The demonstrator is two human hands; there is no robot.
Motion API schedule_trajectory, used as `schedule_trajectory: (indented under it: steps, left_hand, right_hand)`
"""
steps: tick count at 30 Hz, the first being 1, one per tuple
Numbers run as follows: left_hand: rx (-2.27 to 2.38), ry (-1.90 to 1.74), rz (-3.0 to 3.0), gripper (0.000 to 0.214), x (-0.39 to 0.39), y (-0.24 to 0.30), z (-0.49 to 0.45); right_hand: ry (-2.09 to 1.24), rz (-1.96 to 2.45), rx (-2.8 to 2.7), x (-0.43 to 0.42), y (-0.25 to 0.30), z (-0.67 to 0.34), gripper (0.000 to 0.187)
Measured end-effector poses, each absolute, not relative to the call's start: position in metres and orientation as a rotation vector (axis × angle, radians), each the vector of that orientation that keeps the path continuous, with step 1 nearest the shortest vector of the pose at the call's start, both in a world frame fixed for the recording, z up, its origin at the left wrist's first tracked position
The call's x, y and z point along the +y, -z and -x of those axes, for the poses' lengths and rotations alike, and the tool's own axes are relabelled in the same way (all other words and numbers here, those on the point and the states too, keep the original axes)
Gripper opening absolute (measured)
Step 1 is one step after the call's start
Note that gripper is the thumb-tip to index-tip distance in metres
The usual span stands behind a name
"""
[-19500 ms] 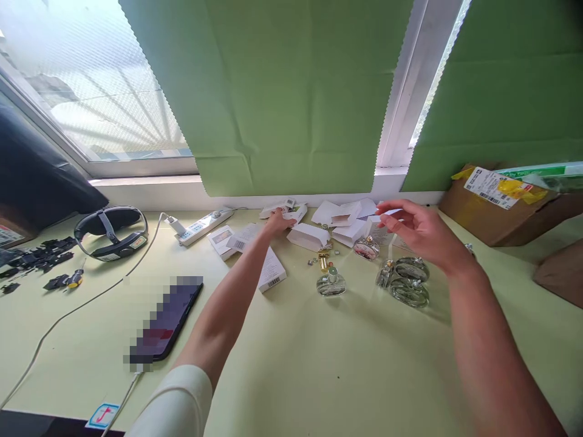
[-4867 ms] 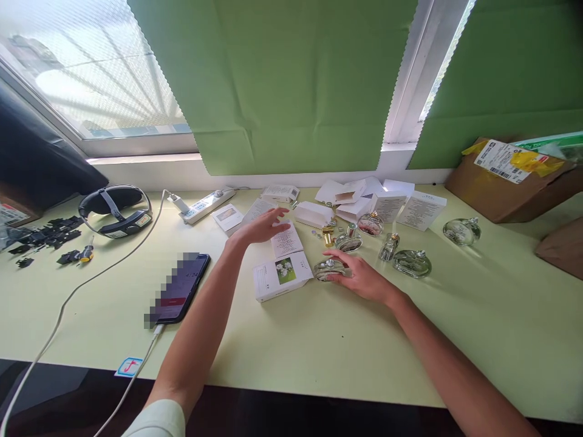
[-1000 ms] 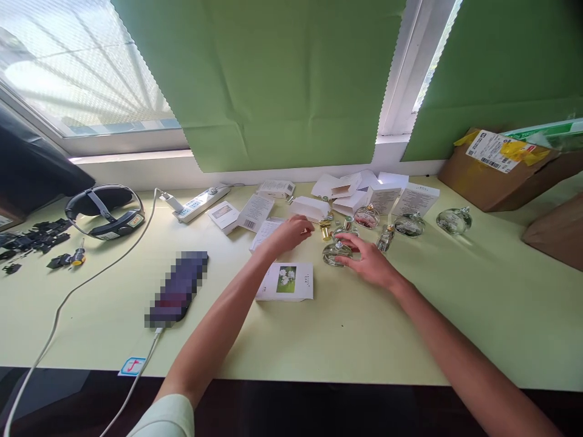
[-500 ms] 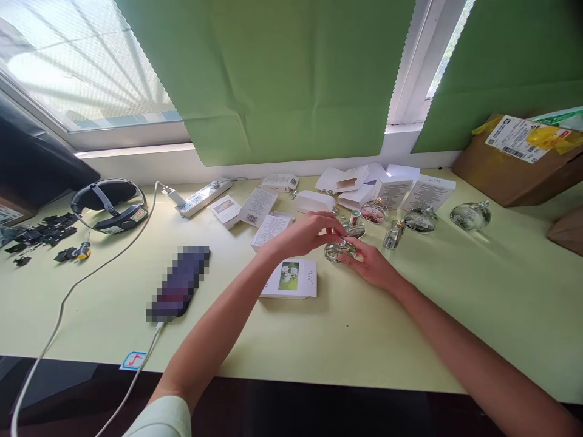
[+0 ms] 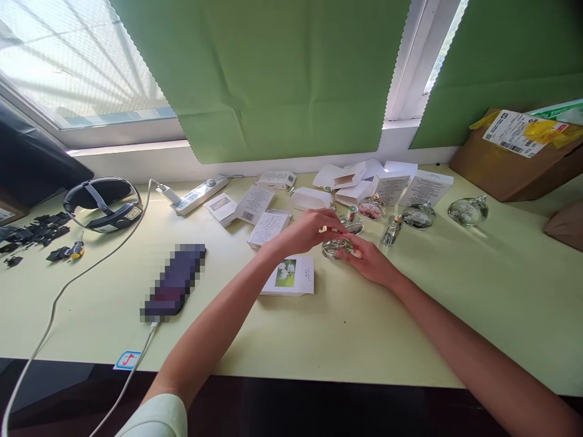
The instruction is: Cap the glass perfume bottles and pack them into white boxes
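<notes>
Head view showed fingers of the left hand [image 5: 310,233] bent over the top of the glass bottle [image 5: 336,249], whether clamped could not be told; the right hand [image 5: 370,261] clasped its right side. Its wide axis ran roughly crosswise, beyond the flower-printed box [image 5: 298,284].

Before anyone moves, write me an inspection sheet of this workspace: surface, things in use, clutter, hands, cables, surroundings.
Surface: pale table, one dark speck.
Things in use: glass bottle, held; more bottles and white boxes nearby.
Clutter: phone, headset and black parts at left.
Hands: right hand holds the bottle's side; left hand is at its top.
Cables: white cable from power strip, another from phone, both past the near edge.
Surroundings: green blind, window, cardboard box at right.
</notes>
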State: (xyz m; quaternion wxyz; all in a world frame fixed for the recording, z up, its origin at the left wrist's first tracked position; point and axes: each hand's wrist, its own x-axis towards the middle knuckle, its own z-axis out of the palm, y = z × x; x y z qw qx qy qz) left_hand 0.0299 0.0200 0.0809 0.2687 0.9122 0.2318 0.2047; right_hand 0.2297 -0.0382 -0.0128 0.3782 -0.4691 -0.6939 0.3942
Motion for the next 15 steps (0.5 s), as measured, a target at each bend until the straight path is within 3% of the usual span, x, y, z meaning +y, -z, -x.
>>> schedule_trajectory:
  steps: [15]
  left_hand:
    - [0.623,-0.527,-2.443,0.021,0.0205,-0.0828,-0.0284]
  right_hand:
    - [-1.016,1.219,-1.779,-0.0397,0.0076,-0.2298,0.051]
